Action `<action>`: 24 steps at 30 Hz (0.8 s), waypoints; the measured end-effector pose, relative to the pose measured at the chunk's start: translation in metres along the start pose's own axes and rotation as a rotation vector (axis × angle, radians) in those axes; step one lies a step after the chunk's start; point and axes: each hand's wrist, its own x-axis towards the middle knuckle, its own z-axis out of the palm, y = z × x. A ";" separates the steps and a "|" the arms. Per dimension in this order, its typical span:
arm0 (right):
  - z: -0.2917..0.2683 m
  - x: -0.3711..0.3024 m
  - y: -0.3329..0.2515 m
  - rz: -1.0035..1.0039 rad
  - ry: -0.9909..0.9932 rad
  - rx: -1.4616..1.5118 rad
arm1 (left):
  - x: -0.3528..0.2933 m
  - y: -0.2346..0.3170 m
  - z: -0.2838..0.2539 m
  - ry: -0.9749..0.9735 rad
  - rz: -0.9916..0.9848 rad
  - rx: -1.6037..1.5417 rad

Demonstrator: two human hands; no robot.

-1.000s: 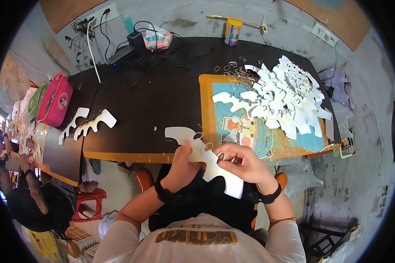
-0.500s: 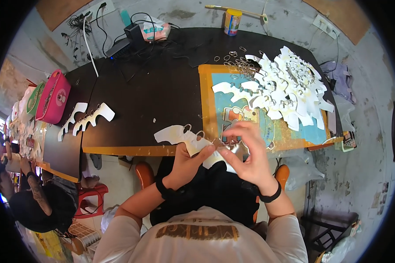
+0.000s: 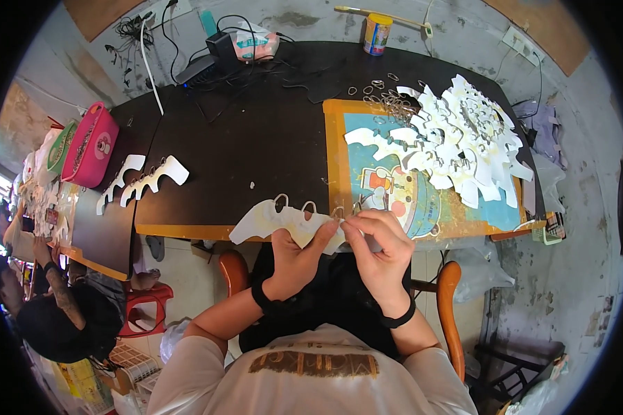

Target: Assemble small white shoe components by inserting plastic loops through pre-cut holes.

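A white scalloped strip (image 3: 258, 220) with metal rings along its far edge is held up over the table's front edge. My left hand (image 3: 294, 257) grips its middle, thumb on top. At the strip's right end, my right hand (image 3: 383, 254) pinches with thumb and forefinger beside a ring (image 3: 337, 211); its fingers hide what exactly they hold. Another ring (image 3: 282, 201) stands up near the left end. Beyond my right hand, a heap of similar white pieces (image 3: 474, 183) with rings lies on a blue printed mat (image 3: 358, 162). Loose metal rings (image 3: 392, 105) are scattered at the heap's far left.
Two ringed white strips, one of them the right strip (image 3: 165, 173), lie to the left. Beyond them stand a pink basket (image 3: 88, 155) and a green basket (image 3: 61, 149). A yellow-topped can (image 3: 377, 34) and a black adapter (image 3: 221, 48) are at the back. Another person's arm (image 3: 64, 297) is far left.
My right hand has come down and closed from a raised, spread pose to a pinch at the strip's right end. The strip now lies flatter, shifted slightly left.
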 end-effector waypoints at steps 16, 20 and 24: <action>-0.002 0.004 0.001 0.313 -0.157 0.115 | 0.013 -0.005 -0.005 -0.013 0.009 0.001; -0.012 0.023 -0.010 0.256 -0.269 -0.022 | 0.020 0.001 -0.016 -0.156 -0.003 0.072; -0.022 0.041 0.002 -0.180 -0.447 -0.097 | 0.023 0.002 -0.022 -0.215 -0.061 0.071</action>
